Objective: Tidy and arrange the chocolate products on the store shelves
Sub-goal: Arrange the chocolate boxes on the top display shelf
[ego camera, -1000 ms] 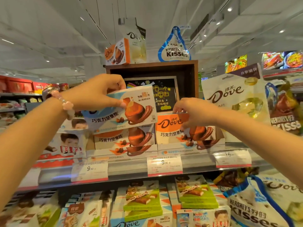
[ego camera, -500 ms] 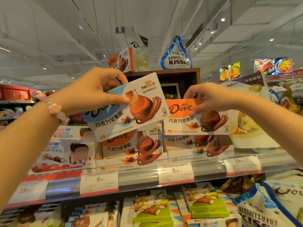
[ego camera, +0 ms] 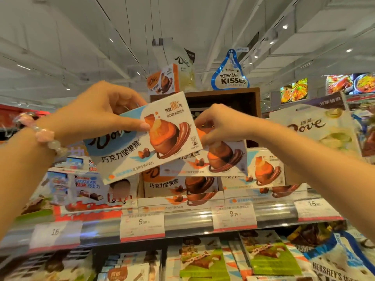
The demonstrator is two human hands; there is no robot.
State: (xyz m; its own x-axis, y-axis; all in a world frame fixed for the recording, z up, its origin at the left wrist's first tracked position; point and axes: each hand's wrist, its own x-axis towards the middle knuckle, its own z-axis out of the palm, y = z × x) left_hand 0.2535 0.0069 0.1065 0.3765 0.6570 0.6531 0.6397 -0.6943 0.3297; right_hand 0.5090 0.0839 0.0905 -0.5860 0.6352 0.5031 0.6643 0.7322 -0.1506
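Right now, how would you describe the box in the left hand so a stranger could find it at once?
Look above the shelf rail with the 9.90 price tags. The left hand holds a tilted Dove box in front of the stacked boxes. Its logo patch is blue, whereas the box in the right hand shows orange.

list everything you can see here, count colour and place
blue Dove box: one, white and blue, tilted, held above the shelf
orange Dove box: one, white and orange, held behind the blue one
shelved Dove boxes: several, white with orange or blue, middle of the shelf
Kinder boxes: several, white and red, shelf left
price tags: four, white with red edge, shelf rail
Kisses bag: one, blue and white, on the wooden crate
Dove pouch: one, white, right
left hand: grip on the blue box
right hand: grip on the orange box
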